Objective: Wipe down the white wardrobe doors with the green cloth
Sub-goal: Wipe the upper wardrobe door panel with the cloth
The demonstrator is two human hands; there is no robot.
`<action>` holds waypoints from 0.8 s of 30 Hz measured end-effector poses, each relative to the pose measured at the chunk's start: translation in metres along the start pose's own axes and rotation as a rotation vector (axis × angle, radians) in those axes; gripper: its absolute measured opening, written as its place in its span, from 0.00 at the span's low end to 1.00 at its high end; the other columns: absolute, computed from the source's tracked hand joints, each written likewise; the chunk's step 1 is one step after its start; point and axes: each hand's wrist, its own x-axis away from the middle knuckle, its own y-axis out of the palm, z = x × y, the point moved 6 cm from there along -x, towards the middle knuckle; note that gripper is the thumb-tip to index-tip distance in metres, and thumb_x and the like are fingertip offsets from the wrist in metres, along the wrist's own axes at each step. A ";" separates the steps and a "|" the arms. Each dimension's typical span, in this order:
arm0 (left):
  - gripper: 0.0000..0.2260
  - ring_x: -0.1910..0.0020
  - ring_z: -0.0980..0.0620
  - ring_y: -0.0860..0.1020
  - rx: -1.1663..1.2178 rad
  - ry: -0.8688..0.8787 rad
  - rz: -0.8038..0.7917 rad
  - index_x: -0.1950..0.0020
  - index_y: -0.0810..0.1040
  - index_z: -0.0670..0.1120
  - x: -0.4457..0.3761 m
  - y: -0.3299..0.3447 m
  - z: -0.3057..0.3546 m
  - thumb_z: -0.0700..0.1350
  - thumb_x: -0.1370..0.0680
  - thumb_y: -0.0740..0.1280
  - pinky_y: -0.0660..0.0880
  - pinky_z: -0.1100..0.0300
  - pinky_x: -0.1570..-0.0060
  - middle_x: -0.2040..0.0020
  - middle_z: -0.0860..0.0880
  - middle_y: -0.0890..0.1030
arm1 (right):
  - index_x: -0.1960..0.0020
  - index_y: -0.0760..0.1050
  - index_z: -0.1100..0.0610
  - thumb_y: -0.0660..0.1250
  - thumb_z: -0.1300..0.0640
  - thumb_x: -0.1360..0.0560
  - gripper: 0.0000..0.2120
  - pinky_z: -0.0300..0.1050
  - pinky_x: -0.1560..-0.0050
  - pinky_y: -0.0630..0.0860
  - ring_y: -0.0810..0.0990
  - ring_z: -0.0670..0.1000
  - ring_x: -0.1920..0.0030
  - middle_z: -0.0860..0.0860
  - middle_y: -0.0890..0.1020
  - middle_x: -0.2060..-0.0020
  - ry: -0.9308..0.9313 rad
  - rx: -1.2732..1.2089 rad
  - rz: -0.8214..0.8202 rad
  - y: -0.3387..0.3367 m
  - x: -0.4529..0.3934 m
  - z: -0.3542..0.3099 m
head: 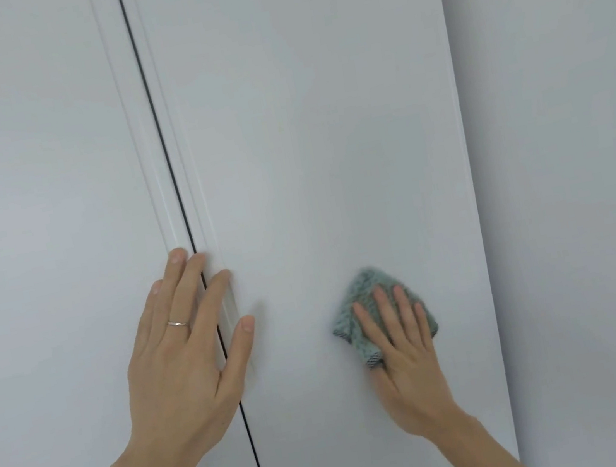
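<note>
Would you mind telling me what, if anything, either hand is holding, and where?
The right hand presses the folded green cloth flat against the right door, fingers straight across its lower part. The left hand holds nothing.

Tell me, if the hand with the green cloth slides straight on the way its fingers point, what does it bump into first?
Probably nothing: the right hand presses the green cloth flat on the right door, fingers pointing up. Only bare door shows above it, up to the picture's top.

Looks like a room in a home, maybe a bedroom: two tall white wardrobe doors (318,109) shut side by side, a plain pale wall (569,148) just right of them.
</note>
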 end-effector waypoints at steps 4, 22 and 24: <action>0.26 0.15 0.50 0.53 0.008 -0.014 -0.014 0.24 0.74 0.42 0.010 0.005 0.003 0.55 0.16 0.57 0.48 0.55 0.17 0.18 0.46 0.65 | 0.21 0.38 0.31 0.48 0.44 0.19 0.30 0.53 0.19 0.39 0.36 0.41 0.20 0.32 0.38 0.21 0.482 -0.212 0.113 -0.016 0.008 0.084; 0.25 0.15 0.51 0.54 0.040 -0.022 -0.042 0.21 0.71 0.42 0.039 0.011 0.002 0.54 0.15 0.56 0.52 0.54 0.17 0.17 0.48 0.63 | 0.16 0.47 0.48 0.57 0.46 0.20 0.36 0.60 0.21 0.49 0.48 0.58 0.17 0.49 0.50 0.17 -0.109 -0.027 0.008 0.049 0.034 -0.155; 0.25 0.15 0.50 0.54 0.021 -0.007 -0.057 0.22 0.71 0.42 0.042 0.013 0.003 0.54 0.14 0.56 0.52 0.53 0.17 0.17 0.48 0.63 | 0.16 0.47 0.45 0.58 0.48 0.22 0.37 0.57 0.19 0.48 0.49 0.55 0.17 0.46 0.50 0.17 -0.185 -0.004 -0.018 0.050 0.041 -0.140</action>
